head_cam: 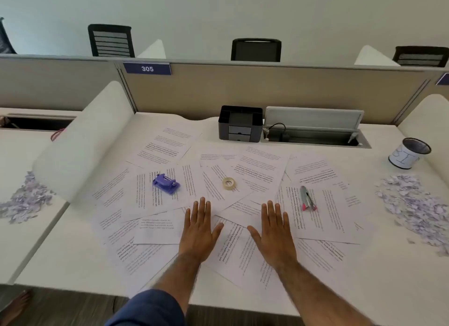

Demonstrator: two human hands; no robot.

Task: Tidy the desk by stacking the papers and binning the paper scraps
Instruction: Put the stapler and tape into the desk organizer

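Observation:
Several printed papers lie scattered and overlapping across the white desk. My left hand and my right hand rest flat on the sheets near the front middle, fingers straight and spread, holding nothing. A heap of paper scraps lies at the desk's right side. Another scrap heap lies on the neighbouring desk at the left. A mesh cup wrapped in white paper stands at the far right.
On the papers sit a purple hole punch, a tape roll and a grey stapler with pink tips. A black organiser and an open cable tray stand at the back. White dividers flank the desk.

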